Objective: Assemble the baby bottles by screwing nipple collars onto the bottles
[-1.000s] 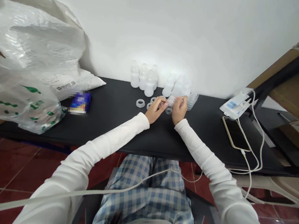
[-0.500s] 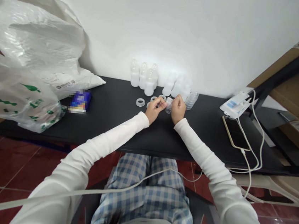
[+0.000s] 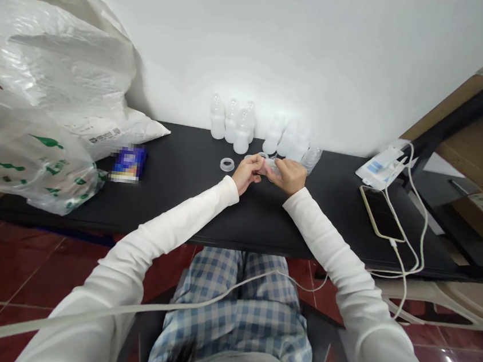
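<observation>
My left hand (image 3: 246,172) and my right hand (image 3: 290,176) meet over the black table, fingers closed. Between their fingertips they pinch a small translucent plastic piece (image 3: 272,166), mostly covered by the fingers, so its exact kind is unclear. A white screw ring (image 3: 226,164) lies flat to the left of my left hand, and more rings are partly hidden behind the fingers. Beyond the hands stand several milky baby bottles (image 3: 241,138) with clear domed caps. Another group of whitish bottles (image 3: 274,135) stands behind my right hand, beside a leaning stack of clear caps (image 3: 312,158).
Large white plastic bags (image 3: 56,58) and a blue packet (image 3: 129,163) occupy the left of the black table (image 3: 171,196). At right lie a phone (image 3: 381,213) with cables and a white box (image 3: 380,168). A white wall rises behind. One cable crosses my lap.
My right hand has turned from a raised fist to lie lower and flatter, its fingers now meeting my left hand's. The clear piece between them is more covered.
</observation>
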The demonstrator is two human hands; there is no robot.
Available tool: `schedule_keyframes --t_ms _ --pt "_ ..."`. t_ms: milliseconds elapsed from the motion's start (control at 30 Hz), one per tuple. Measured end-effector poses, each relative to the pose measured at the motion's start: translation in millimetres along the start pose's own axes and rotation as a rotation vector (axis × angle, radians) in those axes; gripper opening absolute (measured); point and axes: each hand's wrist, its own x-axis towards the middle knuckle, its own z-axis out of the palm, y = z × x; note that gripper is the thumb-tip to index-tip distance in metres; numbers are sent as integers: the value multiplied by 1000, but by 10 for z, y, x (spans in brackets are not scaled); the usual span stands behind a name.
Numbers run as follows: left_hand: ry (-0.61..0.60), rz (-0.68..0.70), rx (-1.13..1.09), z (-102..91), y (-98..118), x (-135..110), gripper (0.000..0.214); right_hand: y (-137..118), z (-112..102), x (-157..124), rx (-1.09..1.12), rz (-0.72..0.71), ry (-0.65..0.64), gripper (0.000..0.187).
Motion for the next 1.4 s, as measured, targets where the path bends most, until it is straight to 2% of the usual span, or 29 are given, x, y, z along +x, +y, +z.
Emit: schedule_keyframes --t_ms 133,267,333,400,467,567,667,733,800,867,933,1067,1200,1267,1400 --pt "10 -163 -29 -76 172 61 24 16 1 12 -21 -159 -16 45" --pt "-54 -483 39 -233 351 144 22 -10 -8 22 42 -358 -59 39" --pt "-88 -553 69 -294 388 157 19 -2 -23 33 112 -426 -70 36" --pt "-86 -466 76 -314 361 146 17 18 -43 43 167 -428 -59 34" --pt "-41 -270 99 -295 276 122 21 25 -60 46 200 -357 -41 32" --pt "14 49 245 -245 101 84 32 -33 -71 35 265 -129 -32 33" --pt "-47 311 512 -219 -19 36 31 -151 -73 15 396 157 -20 39" --pt "-87 440 668 -216 -47 -5 26 -217 -82 5 460 313 -10 46" --pt "-82 512 737 -213 -49 -45 23 -251 -98 0 450 383 -8 51" --pt "-59 525 715 -205 -50 -73 27 -248 -111 3 386 363 -4 51" --pt "-37 481 626 -194 -66 -82 34 -214 -115 13 305 284 -1 50" --pt "4 299 407 -182 -124 -32 43 -100 -114 42 161 24 -97 52" --pt "90 113 212 -209 -107 69 39 -52 -144 42 152 -226 -217 49" --pt "207 95 162 -263 -49 121 36 -47 -164 32 175 -257 -219 42" --pt "453 228 180 -483 103 209 42 61 -214 48 170 -168 -160 42"
